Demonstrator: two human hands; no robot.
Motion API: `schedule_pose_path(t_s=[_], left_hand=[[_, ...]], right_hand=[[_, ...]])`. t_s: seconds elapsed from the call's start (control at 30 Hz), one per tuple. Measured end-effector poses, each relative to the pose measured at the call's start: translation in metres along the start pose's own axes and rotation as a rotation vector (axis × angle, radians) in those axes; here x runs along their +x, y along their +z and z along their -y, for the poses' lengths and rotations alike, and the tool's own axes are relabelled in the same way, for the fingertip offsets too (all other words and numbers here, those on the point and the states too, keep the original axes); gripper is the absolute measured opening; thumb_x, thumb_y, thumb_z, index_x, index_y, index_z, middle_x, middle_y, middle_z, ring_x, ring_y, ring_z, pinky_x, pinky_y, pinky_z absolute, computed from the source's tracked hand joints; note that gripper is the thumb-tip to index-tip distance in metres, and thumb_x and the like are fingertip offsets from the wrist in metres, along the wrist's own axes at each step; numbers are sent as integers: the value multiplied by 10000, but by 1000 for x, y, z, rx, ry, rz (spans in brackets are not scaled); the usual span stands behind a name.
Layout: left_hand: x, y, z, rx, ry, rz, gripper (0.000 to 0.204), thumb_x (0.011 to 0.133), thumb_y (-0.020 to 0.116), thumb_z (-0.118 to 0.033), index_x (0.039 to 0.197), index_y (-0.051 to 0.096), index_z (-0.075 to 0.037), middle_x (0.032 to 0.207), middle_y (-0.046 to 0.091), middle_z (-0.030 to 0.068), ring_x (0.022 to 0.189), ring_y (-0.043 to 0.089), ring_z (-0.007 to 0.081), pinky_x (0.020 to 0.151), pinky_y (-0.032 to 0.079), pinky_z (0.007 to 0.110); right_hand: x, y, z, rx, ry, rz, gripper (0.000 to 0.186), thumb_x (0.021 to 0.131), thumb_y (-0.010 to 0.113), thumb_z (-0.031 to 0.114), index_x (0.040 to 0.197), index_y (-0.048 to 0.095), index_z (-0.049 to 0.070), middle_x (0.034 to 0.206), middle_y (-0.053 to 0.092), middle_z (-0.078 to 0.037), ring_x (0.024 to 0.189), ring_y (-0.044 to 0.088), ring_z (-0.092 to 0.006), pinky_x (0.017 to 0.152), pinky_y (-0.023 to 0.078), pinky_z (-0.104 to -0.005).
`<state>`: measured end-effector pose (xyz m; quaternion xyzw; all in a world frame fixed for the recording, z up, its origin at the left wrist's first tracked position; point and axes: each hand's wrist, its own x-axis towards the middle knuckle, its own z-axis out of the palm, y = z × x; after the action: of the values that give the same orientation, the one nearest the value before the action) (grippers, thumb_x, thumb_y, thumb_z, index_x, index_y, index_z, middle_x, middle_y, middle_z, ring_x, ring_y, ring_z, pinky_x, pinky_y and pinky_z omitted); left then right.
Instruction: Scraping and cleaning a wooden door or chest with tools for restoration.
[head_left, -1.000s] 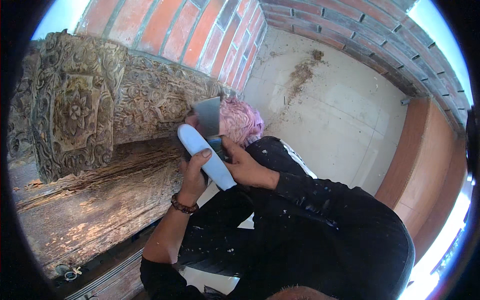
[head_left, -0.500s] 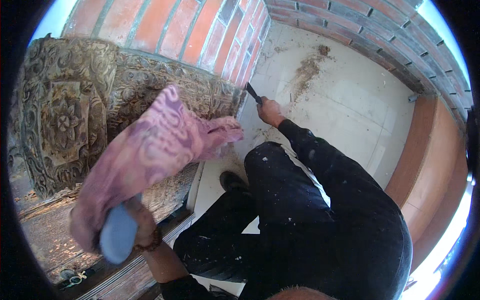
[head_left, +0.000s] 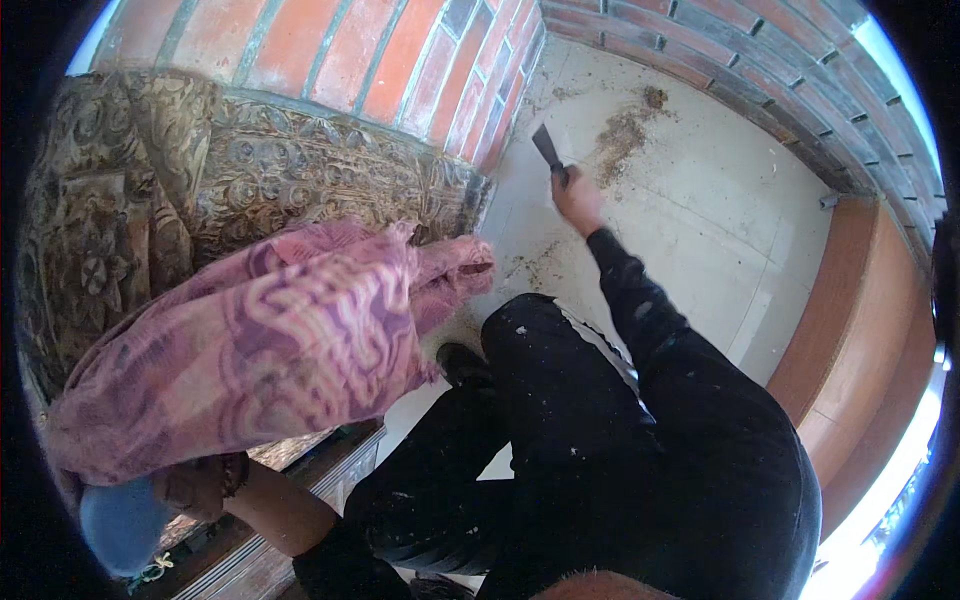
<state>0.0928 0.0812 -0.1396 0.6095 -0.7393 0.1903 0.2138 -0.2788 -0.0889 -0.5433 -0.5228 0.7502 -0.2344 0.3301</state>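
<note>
A pink and purple patterned towel is spread out over part of the carved wooden panel at the left. My left hand is closed at the towel's near edge, its fingertips partly hidden. Against that hand is a rounded, flat blue-grey object whose kind I cannot make out. Over the pale floor, my right hand grips a putty knife by its handle, blade pointing away to the upper left.
Brick walls meet at the far corner. Loose brown dirt lies on the tiled floor. A brown ledge runs along the right side. My bent knees, in dark trousers, take up the near middle.
My left hand has swung left and nearer with the towel, which now spreads wider. My right hand has moved right and farther with the putty knife, away from the panel's edge.
</note>
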Motion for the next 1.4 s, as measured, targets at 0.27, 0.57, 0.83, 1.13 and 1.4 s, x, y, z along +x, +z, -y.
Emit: schedule_pose_path(t_s=[0.27,0.57,0.83,1.13,1.4], left_hand=[[2,22,27,-148,-41,-48,383,909,646,-320,1171,558,-56,1139,586,51,1028,590,233,922,496,401],[-8,-8,66,-162,-143,-123,424,904,656,-318,1206,528,-49,1182,562,58,1064,567,235,941,483,393],[18,26,87,-293,-135,-194,463,900,665,-315,1237,502,-43,1220,540,64,1096,547,236,959,472,387],[23,39,114,-353,-192,-247,509,895,675,-312,1272,473,-37,1262,516,71,1132,524,237,978,460,380],[30,61,131,-445,-223,-325,552,891,684,-310,1303,446,-31,1300,494,77,1165,504,238,995,449,374]], right_hand=[[219,-47,-13,-324,-403,-201,331,881,568,298,981,700,11,971,697,-252,894,680,-438,784,548,-527],[85,-101,53,-747,-463,421,263,794,575,181,960,752,79,938,722,-220,918,705,-384,811,562,-480],[236,-83,29,-467,-378,16,326,769,593,173,1048,722,67,1056,709,-219,1001,688,-383,826,552,-526],[240,-128,74,-683,-494,-5,277,869,544,206,1015,745,83,1073,722,-172,1010,696,-358,825,549,-516],[302,-114,32,-837,-483,59,277,890,555,248,1018,751,99,1066,727,-172,1007,698,-336,852,548,-497]])
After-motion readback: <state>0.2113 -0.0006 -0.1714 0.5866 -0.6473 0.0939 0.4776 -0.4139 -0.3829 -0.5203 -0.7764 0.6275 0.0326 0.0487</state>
